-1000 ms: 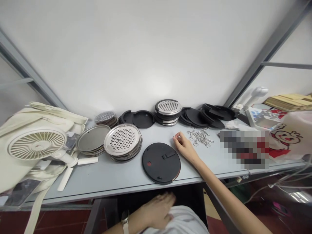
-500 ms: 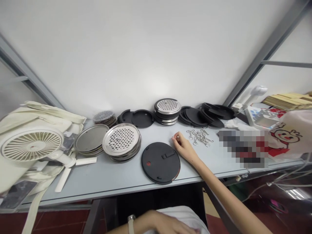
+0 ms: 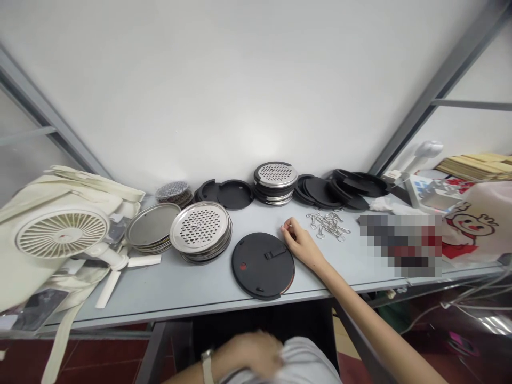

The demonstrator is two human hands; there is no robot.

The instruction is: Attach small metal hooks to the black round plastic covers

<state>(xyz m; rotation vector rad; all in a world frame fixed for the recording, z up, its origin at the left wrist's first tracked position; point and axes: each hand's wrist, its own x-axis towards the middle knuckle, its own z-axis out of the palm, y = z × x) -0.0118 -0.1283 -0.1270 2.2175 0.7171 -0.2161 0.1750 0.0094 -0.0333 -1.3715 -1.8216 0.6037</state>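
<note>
My right hand (image 3: 301, 242) rests on the table with its fingers curled together; whatever they may hold is hidden. Just left of it lies a round black plastic disc (image 3: 262, 266) with a small clip piece and an orange-red spot. A loose heap of small metal hooks (image 3: 328, 224) sits to the right of the hand. My left hand (image 3: 256, 352), with a watch at the wrist, is low over my lap and smeared by motion, so its fingers cannot be read. Further left stands a stack of round metal grater plates (image 3: 202, 228).
Plain metal discs (image 3: 154, 226) are stacked at left, beside a white fan (image 3: 64, 234). Along the wall are black round trays (image 3: 234, 194), a pile topped by a grater plate (image 3: 276, 175) and more black parts (image 3: 320, 191). A printed bag (image 3: 476, 224) lies at right.
My left hand has shifted a little to the left over my lap and is blurred. The right hand stays in nearly the same place, as does the black disc.
</note>
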